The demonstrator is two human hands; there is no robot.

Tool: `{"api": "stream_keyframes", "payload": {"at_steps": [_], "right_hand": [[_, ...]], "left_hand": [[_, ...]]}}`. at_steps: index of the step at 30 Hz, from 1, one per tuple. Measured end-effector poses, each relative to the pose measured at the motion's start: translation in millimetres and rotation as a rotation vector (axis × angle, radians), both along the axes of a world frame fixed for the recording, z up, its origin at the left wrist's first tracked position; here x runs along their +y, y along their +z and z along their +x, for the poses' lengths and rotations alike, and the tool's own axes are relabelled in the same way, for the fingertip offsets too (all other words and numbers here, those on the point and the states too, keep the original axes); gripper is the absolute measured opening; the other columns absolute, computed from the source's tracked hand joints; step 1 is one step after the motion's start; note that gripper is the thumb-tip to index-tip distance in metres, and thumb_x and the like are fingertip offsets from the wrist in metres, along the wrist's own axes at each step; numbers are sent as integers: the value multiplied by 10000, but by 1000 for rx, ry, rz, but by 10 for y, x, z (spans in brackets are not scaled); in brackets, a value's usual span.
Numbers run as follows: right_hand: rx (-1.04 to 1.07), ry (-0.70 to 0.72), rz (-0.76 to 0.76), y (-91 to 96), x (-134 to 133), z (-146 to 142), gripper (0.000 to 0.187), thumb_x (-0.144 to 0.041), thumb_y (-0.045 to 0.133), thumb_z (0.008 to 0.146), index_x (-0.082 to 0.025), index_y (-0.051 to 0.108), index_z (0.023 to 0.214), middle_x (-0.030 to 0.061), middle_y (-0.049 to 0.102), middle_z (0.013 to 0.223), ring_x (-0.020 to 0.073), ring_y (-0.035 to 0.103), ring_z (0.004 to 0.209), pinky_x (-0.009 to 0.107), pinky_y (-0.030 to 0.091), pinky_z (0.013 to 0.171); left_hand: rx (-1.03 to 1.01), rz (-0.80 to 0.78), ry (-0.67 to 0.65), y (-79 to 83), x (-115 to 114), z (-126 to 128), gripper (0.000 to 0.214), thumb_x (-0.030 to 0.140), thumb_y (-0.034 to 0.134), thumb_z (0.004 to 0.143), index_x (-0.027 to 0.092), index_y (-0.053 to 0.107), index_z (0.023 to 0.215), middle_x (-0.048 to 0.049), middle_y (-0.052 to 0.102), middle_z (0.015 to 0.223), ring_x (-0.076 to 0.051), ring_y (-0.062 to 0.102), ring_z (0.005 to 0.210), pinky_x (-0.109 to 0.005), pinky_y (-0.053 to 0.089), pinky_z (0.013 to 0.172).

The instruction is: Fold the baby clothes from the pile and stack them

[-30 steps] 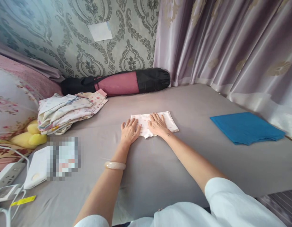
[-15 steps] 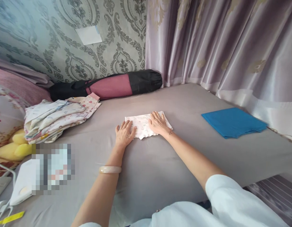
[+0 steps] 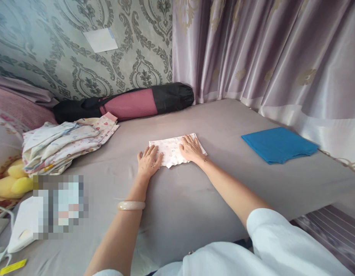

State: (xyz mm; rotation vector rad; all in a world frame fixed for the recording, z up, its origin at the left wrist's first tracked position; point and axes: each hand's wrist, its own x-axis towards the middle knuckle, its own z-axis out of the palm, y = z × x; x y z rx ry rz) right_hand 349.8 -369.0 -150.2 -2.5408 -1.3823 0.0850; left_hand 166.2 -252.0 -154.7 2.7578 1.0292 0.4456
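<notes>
A small, pale pink printed garment lies folded flat on the grey bed sheet. My left hand rests palm down on its left end, fingers stretched out. Flat on the right part of the cloth lies my right hand, its fingers also extended. Neither hand grips anything. Parts of the garment under both palms are hidden, and its near edge looks wavy.
Folded blue cloth lies to the right. At left are a pile of printed clothes, a yellow plush toy and a white device beside a blurred patch. A pink and black rolled bag lies along the wall.
The whole view has shifted slightly, so things appear a little further left. Both hands stay flat on the garment, with hardly any movement of their own.
</notes>
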Motion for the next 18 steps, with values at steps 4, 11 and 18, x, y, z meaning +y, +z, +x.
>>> {"api": "stream_keyframes", "payload": {"at_steps": [4,11,18], "right_hand": [[23,-13,-25,80,-64,26,592,-336,207,1003,-56,347,1505,137,280,1604,250,192,1493,460,137,1216],[-24,-50,-82,145,-217,98,635,-390,157,1015,-44,292,1530,142,223,1619,259,139,1505,499,73,1214],[37,-59,-85,70,-226,119,669,-417,159,1012,-16,238,1542,157,180,1627,248,132,1507,416,160,1210]], "left_hand": [[12,-10,-1,14,-3,1,477,454,373,973,289,504,1401,-72,483,1499,-272,401,1403,-518,205,1169],[-9,-4,-7,-10,7,0,487,450,378,973,255,504,1401,-84,488,1493,-269,407,1400,-532,206,1166],[14,-25,-7,11,7,-4,477,449,370,975,280,498,1402,-76,470,1509,-266,389,1414,-511,205,1171]]}}
